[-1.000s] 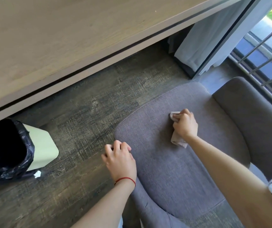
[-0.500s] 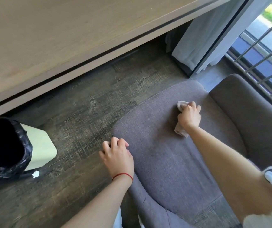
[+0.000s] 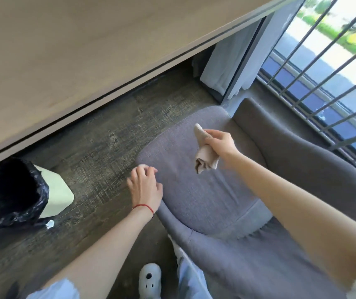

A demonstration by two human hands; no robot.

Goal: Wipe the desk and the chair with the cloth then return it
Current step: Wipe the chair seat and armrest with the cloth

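Note:
A grey fabric chair (image 3: 205, 197) stands at the centre right, its seat facing me. My right hand (image 3: 221, 143) is raised above the seat and grips a crumpled beige cloth (image 3: 206, 155), which hangs down from the fist clear of the fabric. My left hand (image 3: 145, 186) hovers at the seat's left front edge with its fingers loosely curled and nothing in it; a red string circles the wrist. The light wooden desk (image 3: 64, 50) fills the upper left.
A pale bin (image 3: 54, 190) lined with a black bag (image 3: 11, 190) stands on the dark wood floor at the left, a white scrap (image 3: 50, 223) beside it. Curtains (image 3: 233, 61) and a barred window (image 3: 323, 72) lie at the right. My white shoe (image 3: 150, 279) is below.
My right hand has lifted the cloth off the chair seat and it now hangs in the air. My left hand has come off the seat edge. The view has pulled back and upward.

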